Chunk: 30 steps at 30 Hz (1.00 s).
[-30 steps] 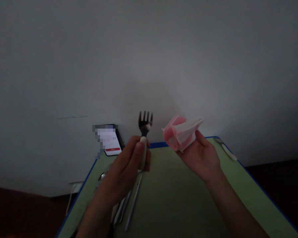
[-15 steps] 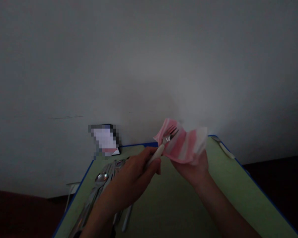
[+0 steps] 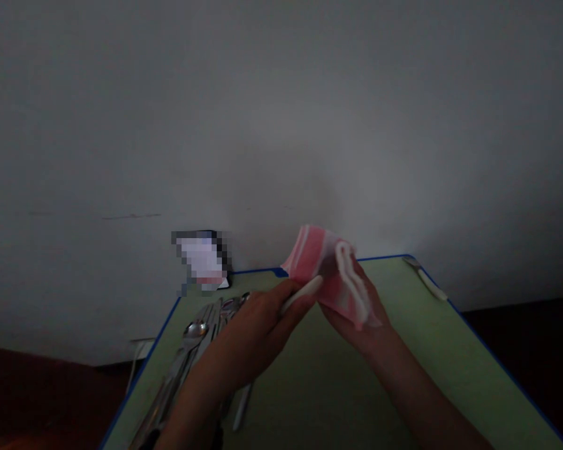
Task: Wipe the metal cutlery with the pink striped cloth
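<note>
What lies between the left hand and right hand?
In the head view, a pink-and-white cloth in the right hand lies there, with a white handle from the left hand's grip reaching in front of it.

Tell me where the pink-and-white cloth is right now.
In the head view, the cloth is just right of centre, in the right hand and above the green table; the white handle in the left hand points at it.

White handle (image 3: 304, 294) in left grip (image 3: 258, 331), reaching into folded pink-striped cloth (image 3: 309, 249) in right grip (image 3: 381, 311), cutlery (image 3: 196, 331) on green table (image 3: 319, 387)
</note>
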### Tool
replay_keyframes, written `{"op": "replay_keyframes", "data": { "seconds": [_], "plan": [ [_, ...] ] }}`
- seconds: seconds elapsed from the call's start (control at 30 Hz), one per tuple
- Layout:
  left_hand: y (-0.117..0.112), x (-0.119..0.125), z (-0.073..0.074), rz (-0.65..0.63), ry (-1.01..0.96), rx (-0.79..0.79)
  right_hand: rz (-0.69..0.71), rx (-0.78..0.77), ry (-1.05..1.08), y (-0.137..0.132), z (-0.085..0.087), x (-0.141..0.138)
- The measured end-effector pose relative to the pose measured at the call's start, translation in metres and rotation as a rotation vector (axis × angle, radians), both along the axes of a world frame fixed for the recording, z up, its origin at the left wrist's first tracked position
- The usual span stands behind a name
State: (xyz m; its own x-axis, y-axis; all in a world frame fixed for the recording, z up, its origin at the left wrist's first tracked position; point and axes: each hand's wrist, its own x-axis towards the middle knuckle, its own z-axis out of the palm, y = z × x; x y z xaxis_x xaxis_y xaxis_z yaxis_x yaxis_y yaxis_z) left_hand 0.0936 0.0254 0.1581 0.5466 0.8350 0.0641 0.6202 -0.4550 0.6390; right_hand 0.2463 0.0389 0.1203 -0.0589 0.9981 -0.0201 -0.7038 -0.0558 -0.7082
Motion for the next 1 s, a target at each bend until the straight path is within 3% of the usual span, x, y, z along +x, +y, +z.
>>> {"op": "replay_keyframes", "data": {
  "seconds": [0.1, 0.2, 0.33, 0.6, 0.8, 1.0],
  "plan": [
    [-0.003, 0.0, -0.001, -0.03, 0.003, -0.017, 0.052, -0.048, 0.042, 0.0, -0.007, -0.003],
    [-0.008, -0.001, -0.001, -0.087, 0.0, -0.046, 0.003, -0.087, 0.028, -0.001, -0.013, -0.003],
    [-0.011, -0.007, 0.003, -0.114, 0.052, -0.074, -0.059, -0.081, -0.244, -0.001, -0.014, 0.002],
    [-0.007, -0.02, 0.004, -0.119, 0.104, -0.072, -0.071, 0.107, -0.756, -0.005, -0.007, 0.02],
    [-0.006, -0.026, 0.006, -0.116, 0.122, -0.032, 0.044, 0.215, -0.96, -0.006, 0.0, 0.032],
    [0.001, -0.028, 0.01, -0.098, 0.124, 0.015, -0.073, 0.351, -1.187, -0.003, 0.002, 0.036]
  ]
}}
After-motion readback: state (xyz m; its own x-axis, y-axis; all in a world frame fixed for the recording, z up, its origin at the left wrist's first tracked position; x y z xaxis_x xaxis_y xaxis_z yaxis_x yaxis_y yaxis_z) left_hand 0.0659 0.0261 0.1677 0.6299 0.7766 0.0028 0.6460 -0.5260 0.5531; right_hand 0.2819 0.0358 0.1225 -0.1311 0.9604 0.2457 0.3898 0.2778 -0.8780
